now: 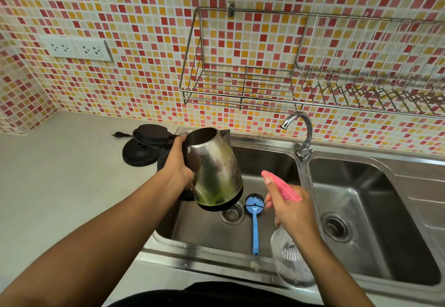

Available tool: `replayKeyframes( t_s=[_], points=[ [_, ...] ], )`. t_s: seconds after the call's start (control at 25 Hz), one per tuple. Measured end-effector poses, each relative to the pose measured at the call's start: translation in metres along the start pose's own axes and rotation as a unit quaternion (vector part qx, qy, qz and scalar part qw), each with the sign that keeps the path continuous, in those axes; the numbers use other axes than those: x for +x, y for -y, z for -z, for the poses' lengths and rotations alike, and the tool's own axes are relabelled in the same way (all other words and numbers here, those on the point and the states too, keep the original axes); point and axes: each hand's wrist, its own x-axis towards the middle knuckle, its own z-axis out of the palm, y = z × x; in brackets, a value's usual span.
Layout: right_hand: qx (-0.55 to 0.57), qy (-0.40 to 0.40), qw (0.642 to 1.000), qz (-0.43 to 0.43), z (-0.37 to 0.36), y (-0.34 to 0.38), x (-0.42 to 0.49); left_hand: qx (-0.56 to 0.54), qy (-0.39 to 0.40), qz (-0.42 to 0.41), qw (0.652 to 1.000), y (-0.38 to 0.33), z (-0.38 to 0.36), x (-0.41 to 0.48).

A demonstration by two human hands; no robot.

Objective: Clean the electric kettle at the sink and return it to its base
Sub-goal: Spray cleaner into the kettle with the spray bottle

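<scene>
Two hands [177,166] [290,208] are showing — one electric kettle [212,169], one black base [138,155], one spray bottle [289,191], one blue brush [254,222], two sink basins [265,159] [385,210], one tap [304,126] — two wall sockets [61,47] [91,49] sitting upper left.

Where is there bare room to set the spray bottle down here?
Free: the counter in front of the kettle base, and the right basin beyond the tap. Crowded: the left basin, with the brush on its floor, the kettle in the left hand above it, the spray bottle in the right hand.
</scene>
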Motion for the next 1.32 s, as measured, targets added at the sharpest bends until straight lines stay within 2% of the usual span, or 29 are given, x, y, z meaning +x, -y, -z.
replayKeyframes(
  t_s=[0.16,0.28,0.4,0.48,0.6,0.84,1.0,1.08,1.32],
  points=[
    [-0.044,0.025,0.999,0.013,-0.008,-0.007,0.002,-0.022,0.008,-0.019,1.0,-0.001,-0.007,0.001],
    [-0.102,0.03,0.991,0.078,-0.024,-0.011,-0.008,-0.037,-0.014,-0.053,0.998,0.0,-0.015,0.003],
    [-0.174,0.045,0.973,0.145,-0.04,-0.007,-0.023,-0.052,-0.054,-0.039,0.996,-0.002,-0.021,0.001],
    [-0.204,0.078,0.961,0.17,-0.051,-0.007,-0.031,-0.066,-0.041,-0.027,0.997,-0.004,-0.024,-0.004],
    [-0.218,0.091,0.959,0.154,-0.061,-0.01,-0.037,-0.082,-0.016,-0.033,0.996,-0.007,-0.026,-0.002],
    [-0.173,0.079,0.973,0.13,-0.043,-0.007,-0.035,-0.088,-0.032,-0.055,0.994,-0.012,-0.02,0.002],
    [-0.182,0.05,0.981,0.034,-0.031,-0.017,-0.021,-0.066,-0.029,-0.049,0.996,-0.012,-0.012,0.008],
    [-0.171,0.027,0.984,0.032,-0.027,-0.023,-0.015,-0.054,-0.017,-0.042,0.998,-0.013,-0.008,0.009],
    [-0.194,0.075,0.978,0.031,-0.026,-0.034,-0.007,-0.073,-0.003,-0.039,0.997,-0.014,0.003,0.009]
  ],
)
